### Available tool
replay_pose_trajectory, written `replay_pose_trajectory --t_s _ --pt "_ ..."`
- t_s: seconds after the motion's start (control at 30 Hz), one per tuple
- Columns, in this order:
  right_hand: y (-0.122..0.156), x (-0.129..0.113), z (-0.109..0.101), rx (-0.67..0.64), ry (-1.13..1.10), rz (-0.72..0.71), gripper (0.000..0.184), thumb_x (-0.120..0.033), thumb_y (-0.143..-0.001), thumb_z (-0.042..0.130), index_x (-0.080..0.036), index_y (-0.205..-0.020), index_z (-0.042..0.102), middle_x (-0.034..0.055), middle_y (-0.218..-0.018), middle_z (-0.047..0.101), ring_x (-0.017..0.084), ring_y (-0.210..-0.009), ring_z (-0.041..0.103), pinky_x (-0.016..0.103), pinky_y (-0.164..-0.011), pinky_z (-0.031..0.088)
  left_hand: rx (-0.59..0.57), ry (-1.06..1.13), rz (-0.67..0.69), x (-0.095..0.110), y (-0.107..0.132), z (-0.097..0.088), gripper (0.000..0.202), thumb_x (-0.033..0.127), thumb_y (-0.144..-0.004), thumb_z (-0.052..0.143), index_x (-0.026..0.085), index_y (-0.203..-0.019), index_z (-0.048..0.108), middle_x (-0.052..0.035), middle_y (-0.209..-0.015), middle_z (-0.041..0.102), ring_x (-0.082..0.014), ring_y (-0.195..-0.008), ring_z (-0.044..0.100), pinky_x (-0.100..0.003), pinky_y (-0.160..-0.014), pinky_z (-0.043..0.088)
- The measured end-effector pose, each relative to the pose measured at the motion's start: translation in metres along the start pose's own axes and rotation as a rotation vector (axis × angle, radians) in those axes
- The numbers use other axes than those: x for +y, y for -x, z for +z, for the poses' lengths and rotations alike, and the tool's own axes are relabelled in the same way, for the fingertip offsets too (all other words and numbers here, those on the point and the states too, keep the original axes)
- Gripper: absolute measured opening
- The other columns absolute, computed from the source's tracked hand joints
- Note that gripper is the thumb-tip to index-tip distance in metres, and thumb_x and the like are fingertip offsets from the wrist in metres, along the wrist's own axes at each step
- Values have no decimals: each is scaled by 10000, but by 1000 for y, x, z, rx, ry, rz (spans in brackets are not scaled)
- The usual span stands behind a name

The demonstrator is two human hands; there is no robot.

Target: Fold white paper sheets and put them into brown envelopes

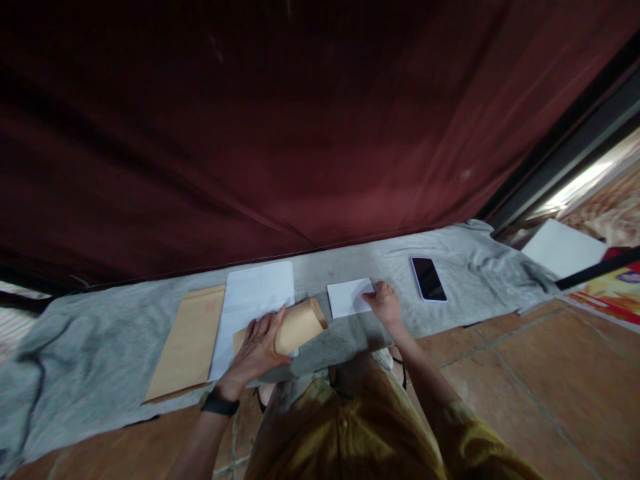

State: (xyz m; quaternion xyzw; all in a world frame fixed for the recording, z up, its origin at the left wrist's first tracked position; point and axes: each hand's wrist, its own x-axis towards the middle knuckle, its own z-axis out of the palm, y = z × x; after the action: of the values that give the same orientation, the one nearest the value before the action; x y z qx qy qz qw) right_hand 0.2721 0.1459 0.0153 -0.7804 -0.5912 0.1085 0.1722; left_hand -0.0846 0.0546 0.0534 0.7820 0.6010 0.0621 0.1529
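Observation:
My left hand (pixel 260 347) grips a brown paper envelope (pixel 300 327), thumb on the near edge and fingers across the far edge. Its right end bulges into an open curved mouth. The thumb and fingers of my right hand (pixel 384 303) pinch the right edge of a folded white paper (pixel 349 298), which lies just right of the envelope's mouth. Under and beyond my left hand lies a stack of white sheets (pixel 260 287). Another flat brown envelope (pixel 187 333) is at its left.
A phone (pixel 429 279) with a pale purple case lies right of my right hand. Grey cloth (pixel 90 353) covers much of the narrow bench. A dark red curtain (pixel 310 133) hangs directly behind it. The floor is brown tile (pixel 560 353).

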Motion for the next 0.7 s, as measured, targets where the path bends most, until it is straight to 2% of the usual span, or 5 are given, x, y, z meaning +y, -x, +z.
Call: replay_pose_trajectory --t_s 0.27,0.33,0.43,0.57,0.7 --pt "4 -3 -2 -39 -67 81 346 -391 -787 739 -174 -1042 650 175 -1103 676 352 -1125 597 435 -922 452 -2 -15 1 -3 0 4 1209 354 -622 777 256 -1601 74 -137 -1481 440 -368 -1388 392 -535 -1174 227" --pt "2 -1 -1 -58 -234 69 260 -347 -763 721 -178 -944 644 173 -1079 669 344 -1107 595 430 -918 454 9 -23 8 -4 0 5 1215 350 -624 777 263 -1601 61 -131 -1480 437 -367 -1381 395 -527 -1170 233" --pt "1 5 2 -96 -549 11 160 -350 -774 641 -208 -824 586 100 -926 667 279 -946 631 374 -827 479 29 -37 21 -6 0 7 1225 361 -630 778 270 -1602 39 -125 -1470 438 -367 -1367 403 -519 -1162 247" --pt "7 11 4 -130 -735 -5 265 -498 -821 550 -242 -782 500 13 -741 615 208 -697 599 316 -639 477 13 -49 20 -6 0 6 1230 375 -633 781 260 -1602 33 -135 -1474 422 -369 -1374 395 -522 -1164 245" --pt "18 13 2 -150 -885 -22 401 -633 -816 514 -233 -831 508 30 -777 641 202 -686 592 313 -620 481 3 -37 19 -5 1 5 1226 368 -641 777 267 -1602 22 -138 -1493 404 -363 -1400 376 -530 -1187 204"
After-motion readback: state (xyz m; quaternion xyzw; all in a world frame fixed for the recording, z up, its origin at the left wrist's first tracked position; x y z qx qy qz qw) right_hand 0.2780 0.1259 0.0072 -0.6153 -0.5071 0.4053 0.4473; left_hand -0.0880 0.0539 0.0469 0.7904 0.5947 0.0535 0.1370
